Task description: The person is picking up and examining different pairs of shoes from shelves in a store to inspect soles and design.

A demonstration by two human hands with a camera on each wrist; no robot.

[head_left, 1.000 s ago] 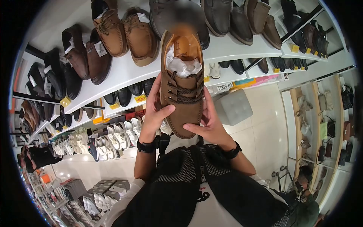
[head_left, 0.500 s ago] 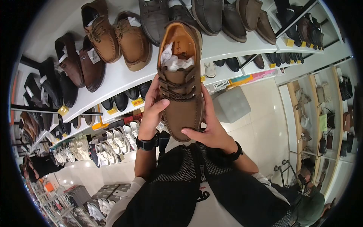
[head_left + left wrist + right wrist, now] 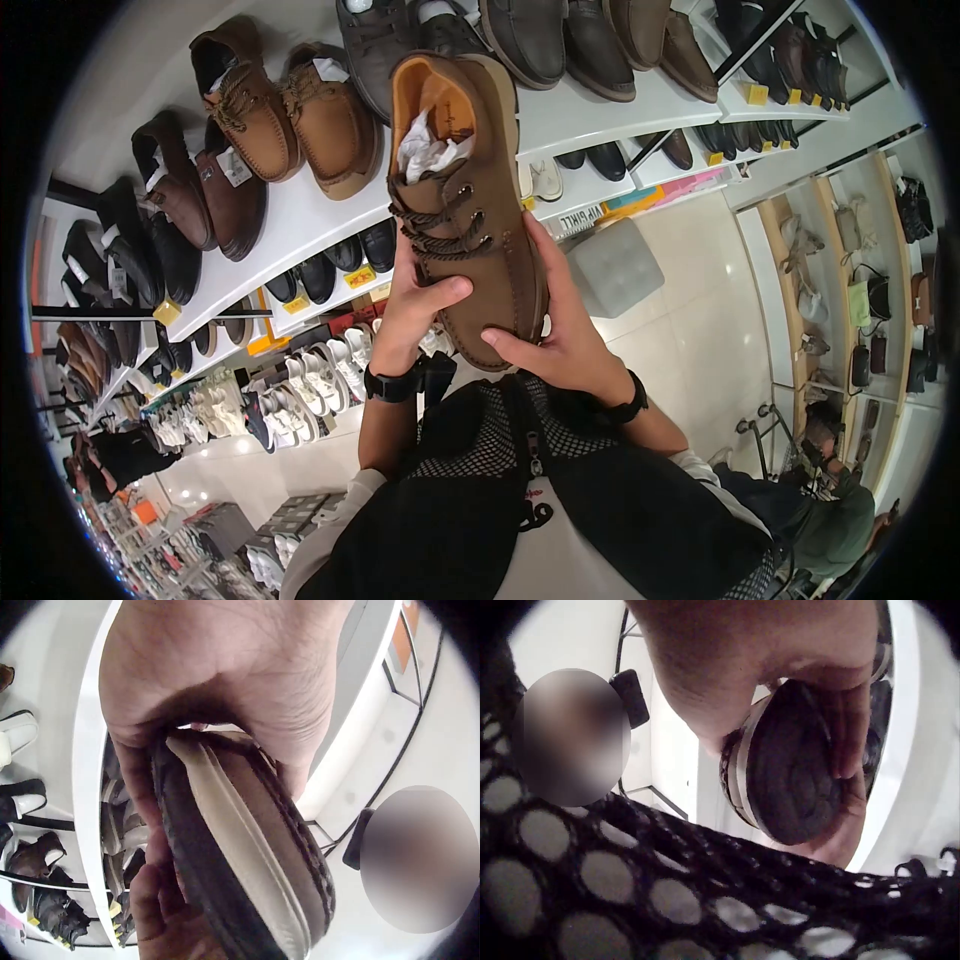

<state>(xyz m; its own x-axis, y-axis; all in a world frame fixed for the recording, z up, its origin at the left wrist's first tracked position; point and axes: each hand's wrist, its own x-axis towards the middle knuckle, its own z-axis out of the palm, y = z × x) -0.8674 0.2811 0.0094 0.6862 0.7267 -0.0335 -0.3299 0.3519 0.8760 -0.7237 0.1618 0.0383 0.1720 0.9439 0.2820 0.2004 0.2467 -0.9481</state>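
A brown lace-up shoe (image 3: 480,270) with white paper inside is held up in both hands, its toe toward the person's body. The left hand (image 3: 412,310) grips its left side, thumb on the upper. The right hand (image 3: 565,340) holds the toe end, thumb across the top and fingers along the right side and beneath. In the left wrist view, the left hand (image 3: 225,667) wraps the shoe (image 3: 247,847), whose pale sole edge shows. The dark sole (image 3: 791,765) is visible in the right wrist view, with the right hand (image 3: 765,652) around it.
A white shelf (image 3: 290,225) beyond the shoe bears several pairs of brown and black shoes, such as tan lace-ups (image 3: 335,130). White shoes (image 3: 310,375) stand lower left. A grey stool (image 3: 612,268) is at right, and a crouching person (image 3: 825,510) is at lower right.
The shoe has turned, its heel end swinging left and more of its right side now showing. Both hands have kept hold of it. The shelf scene has shifted slightly left and down.
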